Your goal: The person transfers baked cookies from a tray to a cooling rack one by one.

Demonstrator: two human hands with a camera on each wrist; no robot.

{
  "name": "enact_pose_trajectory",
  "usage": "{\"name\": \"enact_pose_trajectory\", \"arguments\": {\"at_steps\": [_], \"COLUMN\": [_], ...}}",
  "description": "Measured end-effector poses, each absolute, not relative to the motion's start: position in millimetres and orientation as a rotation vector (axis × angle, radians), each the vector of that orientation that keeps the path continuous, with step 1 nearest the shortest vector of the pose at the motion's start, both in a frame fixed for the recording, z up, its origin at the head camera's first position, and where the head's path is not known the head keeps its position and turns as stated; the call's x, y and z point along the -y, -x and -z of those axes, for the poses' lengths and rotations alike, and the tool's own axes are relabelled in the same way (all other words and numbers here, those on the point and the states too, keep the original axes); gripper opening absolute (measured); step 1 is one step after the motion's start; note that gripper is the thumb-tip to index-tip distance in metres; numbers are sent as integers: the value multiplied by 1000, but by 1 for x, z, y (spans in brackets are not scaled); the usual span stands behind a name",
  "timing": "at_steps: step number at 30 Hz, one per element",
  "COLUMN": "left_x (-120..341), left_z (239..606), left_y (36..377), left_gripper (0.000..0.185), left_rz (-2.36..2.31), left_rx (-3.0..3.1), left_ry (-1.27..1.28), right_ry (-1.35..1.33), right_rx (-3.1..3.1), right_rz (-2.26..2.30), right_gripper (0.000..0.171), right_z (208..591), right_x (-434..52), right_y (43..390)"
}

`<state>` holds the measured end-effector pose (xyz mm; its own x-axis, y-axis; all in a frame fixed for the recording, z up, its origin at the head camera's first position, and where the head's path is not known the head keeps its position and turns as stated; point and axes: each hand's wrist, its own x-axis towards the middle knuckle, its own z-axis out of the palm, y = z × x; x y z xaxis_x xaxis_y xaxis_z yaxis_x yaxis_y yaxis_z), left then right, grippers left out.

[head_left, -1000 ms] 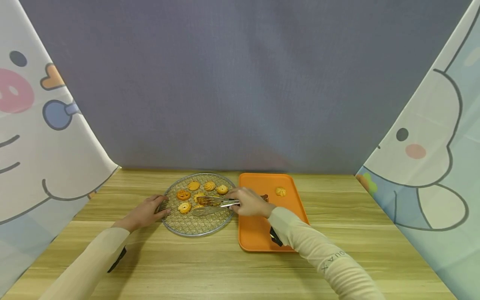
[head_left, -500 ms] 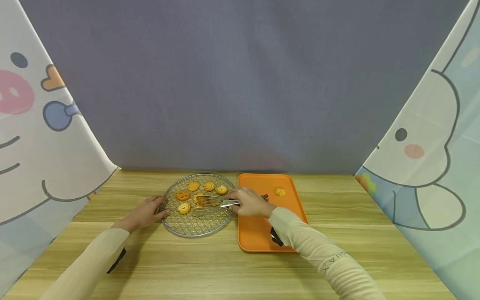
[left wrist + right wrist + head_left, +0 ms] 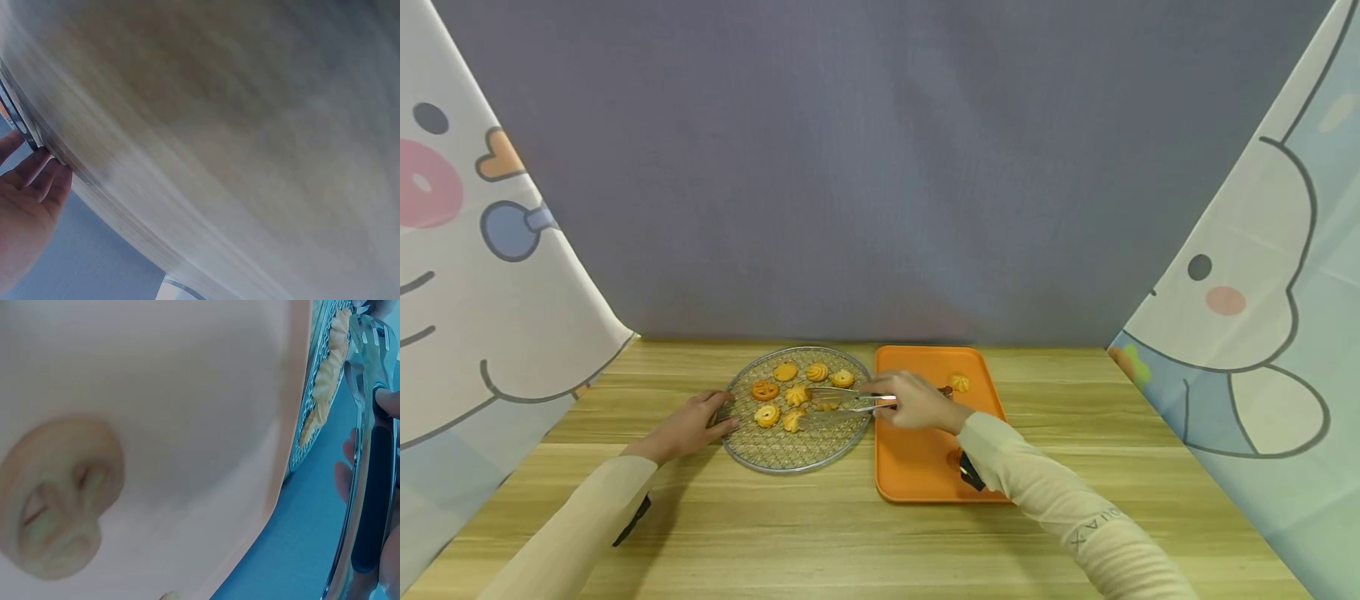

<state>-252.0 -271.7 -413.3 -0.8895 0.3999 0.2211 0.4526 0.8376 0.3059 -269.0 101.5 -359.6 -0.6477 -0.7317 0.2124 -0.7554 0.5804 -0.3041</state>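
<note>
Tongs [image 3: 842, 403] sit pinched in the right hand [image 3: 917, 402], tips over the wire rack's [image 3: 790, 454] right edge among the cookies [image 3: 795, 394]. Left hand [image 3: 688, 427], fingers relaxed, steadies the rack's left rim. Beside it, the orange tray [image 3: 917, 467] holds one cookie [image 3: 959, 382] near its far edge.

The right hand [image 3: 917, 404] draws the metal tongs [image 3: 847, 402] rightward toward the orange tray [image 3: 917, 467], leaving a cookie [image 3: 793, 419] uncovered on the wire rack [image 3: 790, 454].

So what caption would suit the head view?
Right hand holds tongs over cookies on a round mesh rack; left hand steadies its rim.
</note>
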Motion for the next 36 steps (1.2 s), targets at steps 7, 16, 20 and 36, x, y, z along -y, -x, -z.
{"name": "enact_pose_trajectory", "arguments": {"at_steps": [7, 16, 20, 36], "left_x": [274, 272, 272, 271], "left_z": [416, 415, 415, 414], "left_y": [254, 253, 253, 253], "left_gripper": [46, 45, 46, 47], "left_rz": [512, 503, 499, 492], "left_rx": [2882, 2879, 2888, 2902], "left_ry": [651, 650, 639, 630], "right_ry": [-1278, -1244, -1233, -1147], "right_rx": [2750, 2744, 2729, 2784], "right_rz": [-613, -651, -656, -703], "right_gripper": [36, 32, 32, 37], "right_z": [358, 352, 352, 355], "right_x": [-120, -152, -167, -226], "right_y": [270, 264, 262, 256]}}
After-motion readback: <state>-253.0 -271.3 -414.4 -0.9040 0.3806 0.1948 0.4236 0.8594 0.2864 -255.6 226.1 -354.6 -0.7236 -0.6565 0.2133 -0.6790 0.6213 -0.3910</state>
